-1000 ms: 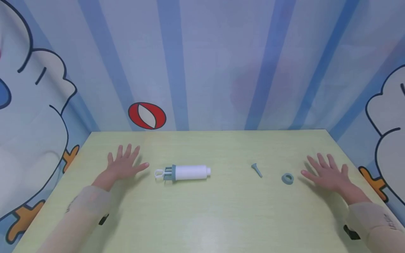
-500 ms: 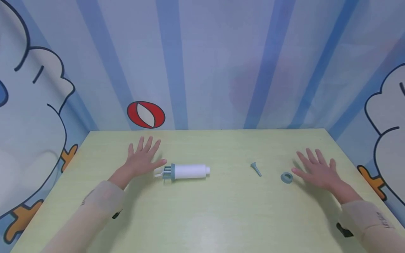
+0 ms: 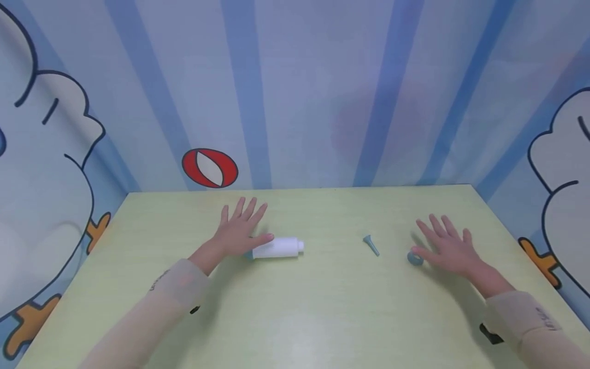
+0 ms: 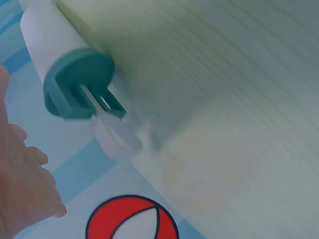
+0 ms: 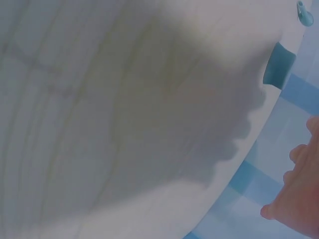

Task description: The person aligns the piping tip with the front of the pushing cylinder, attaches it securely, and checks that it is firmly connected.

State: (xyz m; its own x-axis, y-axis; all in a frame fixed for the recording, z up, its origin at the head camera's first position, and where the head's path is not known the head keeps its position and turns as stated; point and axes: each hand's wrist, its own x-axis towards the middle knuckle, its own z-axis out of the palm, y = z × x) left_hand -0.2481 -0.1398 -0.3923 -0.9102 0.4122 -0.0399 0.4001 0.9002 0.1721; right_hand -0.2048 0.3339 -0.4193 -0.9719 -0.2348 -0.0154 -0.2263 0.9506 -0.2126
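While its fingers and thumb spread wide and grip nothing, the left hand (image 3: 237,236) hovers over the left end of a white tube (image 3: 281,248) lying on its side on the pale yellow-green surface (image 3: 322,302). From the head view, this hand hides most of the tube's teal collar (image 4: 82,74), and its thumb overlaps the tube; the left wrist view shows a gap between hand and collar. Teal prongs (image 4: 113,104) stick out from the collar, beside a blurred white handle (image 4: 117,137). At its opposite end the tube narrows to a short white tip (image 3: 301,246) pointing right.

The right hand (image 3: 451,253), likewise released with fingers fanned out, is over the right part of the surface. Its thumb overlaps a small teal ring (image 3: 414,262) in the head view, yet the right wrist view shows the two apart. Between the tube and the ring lies a slender teal cone (image 3: 371,245), touching neither, its wider end toward the backdrop.

Both arms wear pale beige sleeves (image 3: 147,318). Behind the surface rises a blue striped backdrop (image 3: 313,77), printed with a red and white ball (image 3: 230,166); large white cartoon figures (image 3: 41,246) with orange feet (image 3: 34,320) flank it.
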